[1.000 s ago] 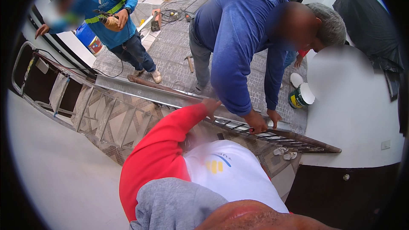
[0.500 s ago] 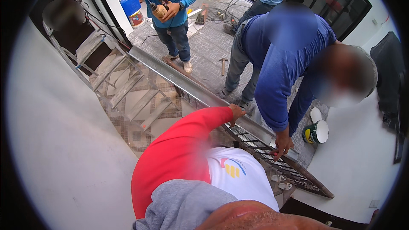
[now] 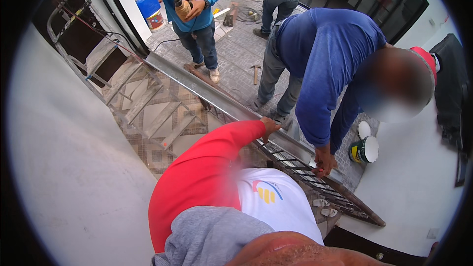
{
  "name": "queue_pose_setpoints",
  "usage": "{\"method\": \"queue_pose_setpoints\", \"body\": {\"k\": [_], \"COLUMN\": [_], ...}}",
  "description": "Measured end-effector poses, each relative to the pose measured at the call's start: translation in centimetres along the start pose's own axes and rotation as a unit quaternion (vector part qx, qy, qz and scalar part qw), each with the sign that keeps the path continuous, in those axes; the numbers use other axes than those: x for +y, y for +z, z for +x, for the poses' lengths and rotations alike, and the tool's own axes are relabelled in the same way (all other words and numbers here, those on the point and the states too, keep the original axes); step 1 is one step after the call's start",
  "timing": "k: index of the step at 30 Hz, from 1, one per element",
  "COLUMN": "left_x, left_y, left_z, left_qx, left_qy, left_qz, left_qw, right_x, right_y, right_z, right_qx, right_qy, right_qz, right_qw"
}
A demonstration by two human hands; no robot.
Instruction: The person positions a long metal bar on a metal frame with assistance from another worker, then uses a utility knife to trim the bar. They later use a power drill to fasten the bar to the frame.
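Note:
My left hand (image 3: 269, 128), at the end of a red sleeve, grips the edge of a long grey metal channel (image 3: 217, 96). The channel slants from upper left to lower right along a dark stair railing (image 3: 345, 198). My right hand is out of view. Across the channel, a co-worker in a dark blue top (image 3: 335, 39) bends over its lower end. That person's hands (image 3: 323, 161) are close together there, with something small and red at the fingers.
A stepladder (image 3: 118, 83) stands at left beside the white wall (image 3: 64, 157). Another person (image 3: 189, 0) holds a power tool (image 3: 183, 9) and reaches toward the ladder. A hammer (image 3: 255, 73) lies on the tiles. A white-lidded bucket (image 3: 363, 150) stands at right; cables (image 3: 249, 16) lie farther back.
My left hand stays on the channel, slightly shifted in view. The bending co-worker's head has turned, showing a red cap. The person at the back is more upright and farther left.

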State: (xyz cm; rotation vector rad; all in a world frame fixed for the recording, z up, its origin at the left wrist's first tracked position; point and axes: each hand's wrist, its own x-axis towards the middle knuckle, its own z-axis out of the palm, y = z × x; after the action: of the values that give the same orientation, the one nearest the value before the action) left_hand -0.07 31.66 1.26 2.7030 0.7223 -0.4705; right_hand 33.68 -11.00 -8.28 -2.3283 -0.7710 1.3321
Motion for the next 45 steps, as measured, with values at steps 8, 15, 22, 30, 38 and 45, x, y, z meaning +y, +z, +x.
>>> {"method": "queue_pose_setpoints", "body": {"k": [8, 15, 22, 30, 38, 45], "left_x": [0.5, 0.6, 0.3, 0.1, 0.0, 0.3], "left_y": [-0.6, -0.3, 1.3, 1.9, 2.5, 2.6], "left_z": [-0.3, 0.1, 0.9, 1.1, 0.9, 0.7], "left_qx": [-0.019, -0.023, 0.006, 0.022, 0.050, 0.064], "left_qy": [-0.005, -0.007, 0.000, 0.008, 0.019, 0.010], "left_qz": [-0.002, -0.002, 0.016, 0.044, 0.026, 0.021], "left_qw": [1.000, 1.000, 1.000, 0.999, 0.998, 0.998], "right_x": [-3.1, -2.5, 0.7, 1.9, 3.4, 4.4], "right_y": [-0.4, -1.1, -1.9, -1.9, -2.2, -2.3], "right_z": [-0.8, -0.2, -0.6, -1.9, -3.6, -4.8], "right_qx": [-0.006, -0.004, 0.007, 0.011, 0.015, 0.017], "right_qy": [0.001, -0.001, 0.009, 0.025, 0.037, 0.046], "right_qz": [-0.008, -0.004, 0.007, 0.020, 0.031, 0.038], "right_qw": [1.000, 1.000, 1.000, 0.999, 0.999, 0.998]}}
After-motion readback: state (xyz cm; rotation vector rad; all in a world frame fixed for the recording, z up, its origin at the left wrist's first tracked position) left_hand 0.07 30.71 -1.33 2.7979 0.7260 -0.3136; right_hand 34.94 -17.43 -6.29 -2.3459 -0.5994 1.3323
